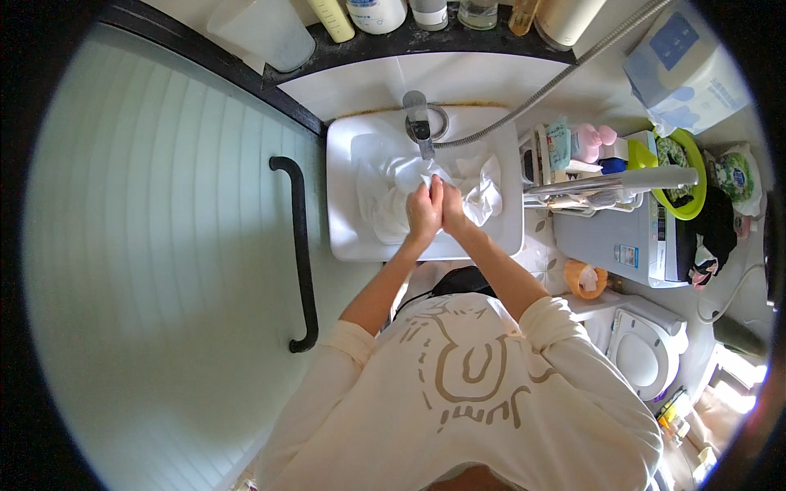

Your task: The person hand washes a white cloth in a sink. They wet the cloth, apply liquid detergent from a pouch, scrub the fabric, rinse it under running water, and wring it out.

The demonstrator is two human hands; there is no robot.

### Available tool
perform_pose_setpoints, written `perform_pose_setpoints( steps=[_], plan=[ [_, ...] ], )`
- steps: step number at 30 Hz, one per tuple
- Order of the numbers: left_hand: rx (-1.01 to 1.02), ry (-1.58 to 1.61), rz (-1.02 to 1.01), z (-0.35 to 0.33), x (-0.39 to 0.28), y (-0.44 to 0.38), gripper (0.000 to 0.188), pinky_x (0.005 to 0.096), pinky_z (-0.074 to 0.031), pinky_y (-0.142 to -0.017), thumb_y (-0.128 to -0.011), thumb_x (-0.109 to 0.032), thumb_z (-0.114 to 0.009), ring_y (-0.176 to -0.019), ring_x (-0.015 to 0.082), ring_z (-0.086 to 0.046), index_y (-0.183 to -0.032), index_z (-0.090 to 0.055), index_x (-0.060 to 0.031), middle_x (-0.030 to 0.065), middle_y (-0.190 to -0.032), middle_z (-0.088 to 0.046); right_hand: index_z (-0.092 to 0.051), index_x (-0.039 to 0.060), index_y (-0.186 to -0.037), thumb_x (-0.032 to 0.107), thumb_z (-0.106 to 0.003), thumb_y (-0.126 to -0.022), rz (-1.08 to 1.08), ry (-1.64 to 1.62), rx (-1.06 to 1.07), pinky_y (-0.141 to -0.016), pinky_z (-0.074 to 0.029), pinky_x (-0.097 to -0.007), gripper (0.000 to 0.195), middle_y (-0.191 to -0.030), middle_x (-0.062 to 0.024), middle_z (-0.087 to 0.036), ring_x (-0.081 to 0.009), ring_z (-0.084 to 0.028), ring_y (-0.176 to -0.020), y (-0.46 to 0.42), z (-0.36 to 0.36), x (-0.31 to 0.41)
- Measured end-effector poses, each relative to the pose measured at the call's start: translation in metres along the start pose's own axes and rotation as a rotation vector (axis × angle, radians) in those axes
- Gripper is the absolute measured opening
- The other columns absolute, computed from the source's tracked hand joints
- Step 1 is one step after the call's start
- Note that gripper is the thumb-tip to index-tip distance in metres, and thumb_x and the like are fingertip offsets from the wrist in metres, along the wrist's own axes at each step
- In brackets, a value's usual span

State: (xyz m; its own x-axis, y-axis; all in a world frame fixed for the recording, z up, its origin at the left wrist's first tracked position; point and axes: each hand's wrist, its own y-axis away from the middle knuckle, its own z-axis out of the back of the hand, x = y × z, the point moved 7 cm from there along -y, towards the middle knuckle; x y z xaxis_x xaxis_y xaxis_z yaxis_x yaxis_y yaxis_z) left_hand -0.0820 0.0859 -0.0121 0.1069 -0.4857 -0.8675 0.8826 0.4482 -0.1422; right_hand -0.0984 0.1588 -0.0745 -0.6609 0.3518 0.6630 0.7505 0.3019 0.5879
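Note:
Both my hands are over a white sink basin (342, 228), pressed side by side under the faucet (425, 146). My left hand (424, 207) is closed on white cloth (488, 195), and a tip of the cloth pokes up beyond the fingers. My right hand (453, 204) touches it from the right, closed on the same cloth. The rest of the wet-looking cloth lies bunched in the basin, spreading left and right of my hands. Whether water is running from the spout cannot be told.
Bottles and a plastic cup (276, 40) line the black shelf (393, 52) behind the sink. A metal shower hose (528, 104) crosses the right rear. A glass door with a black handle (299, 258) stands left; a rack, washing machine (608, 236) and toilet (642, 359) are right.

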Motion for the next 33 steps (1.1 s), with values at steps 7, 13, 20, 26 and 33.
perform_pose_setpoints(
  steps=[7, 13, 20, 26, 33],
  plan=[
    [-0.056, -0.056, -0.09, 0.001, -0.017, -0.009, 0.043, 0.0398, -0.034, -0.044, -0.085, -0.028, -0.052, -0.042, 0.0275, -0.045, -0.058, -0.048, 0.0043, 0.0203, -0.05, -0.048, -0.058, 0.0035, -0.088, 0.025, -0.038, -0.089, 0.08, 0.102, 0.141, -0.068, -0.045, -0.0305, 0.029, -0.081, -0.0045, -0.058, -0.0151, -0.054, -0.077, -0.001, -0.011, 0.023],
    [-0.2, -0.053, 0.008, 0.023, -0.037, -0.018, 0.046, 0.0415, -0.037, -0.048, -0.085, -0.034, -0.049, -0.049, 0.0349, -0.052, -0.058, -0.051, 0.0032, 0.0212, -0.055, -0.052, -0.057, 0.0037, -0.094, 0.025, -0.044, -0.086, 0.079, 0.139, 0.079, -0.067, -0.045, -0.0288, 0.027, -0.085, -0.0038, -0.058, -0.0148, -0.055, -0.078, 0.002, -0.008, 0.031],
    [-0.169, -0.084, -0.1, 0.015, -0.052, -0.016, 0.041, 0.0409, -0.036, -0.046, -0.085, -0.03, -0.051, -0.044, 0.0328, -0.046, -0.059, -0.05, 0.0016, 0.0218, -0.054, -0.049, -0.058, 0.0023, -0.093, 0.028, -0.043, -0.085, 0.044, -0.048, 0.309, -0.063, -0.045, -0.0287, 0.031, -0.083, -0.0048, -0.059, -0.0134, -0.054, -0.073, 0.01, -0.022, 0.041],
    [-0.126, -0.113, 0.003, 0.01, -0.045, -0.018, 0.04, 0.0395, -0.035, -0.045, -0.084, -0.028, -0.053, -0.042, 0.0303, -0.044, -0.059, -0.051, 0.0026, 0.0214, -0.052, -0.049, -0.055, 0.0052, -0.095, 0.028, -0.044, -0.086, 0.454, 0.736, 0.189, -0.067, -0.045, -0.03, 0.026, -0.083, -0.0085, -0.058, -0.0206, -0.055, -0.077, 0.014, -0.011, 0.057],
    [-0.281, -0.148, -0.056, 0.019, -0.056, -0.007, 0.041, 0.0402, -0.036, -0.045, -0.086, -0.03, -0.049, -0.045, 0.0333, -0.048, -0.059, -0.051, 0.0015, 0.0213, -0.055, -0.052, -0.057, 0.0028, -0.1, 0.026, -0.04, -0.086, 0.047, 0.147, 0.01, -0.066, -0.045, -0.0315, 0.032, -0.088, -0.0086, -0.059, -0.0186, -0.055, -0.078, 0.018, 0.01, 0.032]
  ],
)
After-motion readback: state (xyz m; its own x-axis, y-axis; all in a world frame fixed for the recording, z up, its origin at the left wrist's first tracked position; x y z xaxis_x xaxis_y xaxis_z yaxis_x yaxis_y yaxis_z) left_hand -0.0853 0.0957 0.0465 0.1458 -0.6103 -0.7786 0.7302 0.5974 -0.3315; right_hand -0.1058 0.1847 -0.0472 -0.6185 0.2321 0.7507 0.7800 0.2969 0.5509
